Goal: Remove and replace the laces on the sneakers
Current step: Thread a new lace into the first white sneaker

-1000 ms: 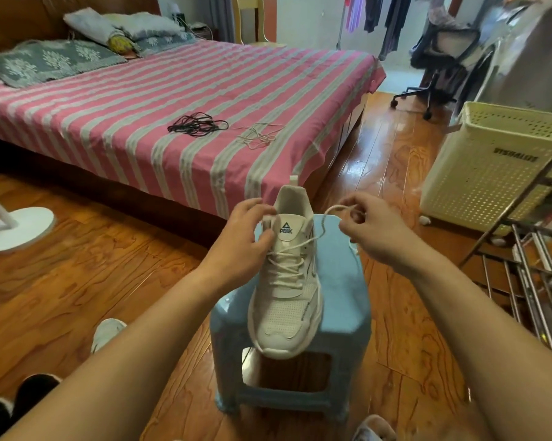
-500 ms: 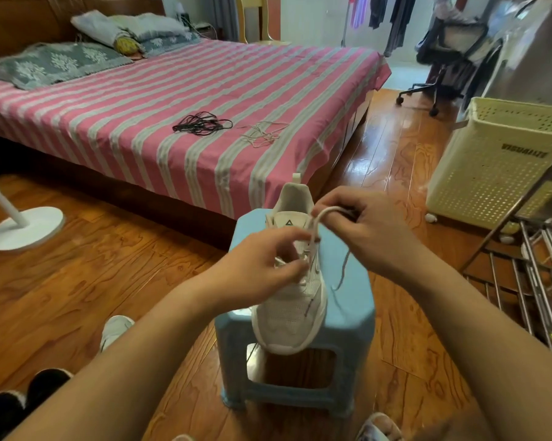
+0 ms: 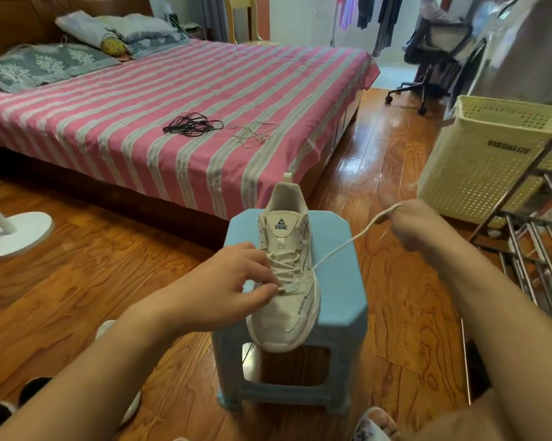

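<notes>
Bedroom, wood floor (image 3: 77, 281), bed (image 3: 141, 100) with a pink striped sheet across the upper left of the frame; a black bundle of laces (image 3: 190, 125) and a pale loose lace (image 3: 254, 132) lie on it near the foot edge, probably spares or ones already pulled. Centre frame, a light blue plastic stool (image 3: 338, 281) serves as the surface, and the white sneaker (image 3: 284, 297) sits on top, toe toward the camera and overhanging the near edge, heel toward the bed, so the eyelets face up for easy reach. Left hand (image 3: 233, 281) rests on the left side of the shoe, thumb and fingertips pinching at the lace crossings low on the tongue, likely steadying the shoe and loosening a row. Right hand (image 3: 411, 227), centre right and well apart from the shoe, is closed on the free end of the white lace (image 3: 341, 249), which runs taut from an eyelet on the shoe's right side, looks like drawing it out. Lacing is present on the lower rows; upper eyelets look empty. Cream laundry basket (image 3: 478, 160) at right, metal rack (image 3: 538, 249) at the right edge, fan base (image 3: 17, 233) far left.
</notes>
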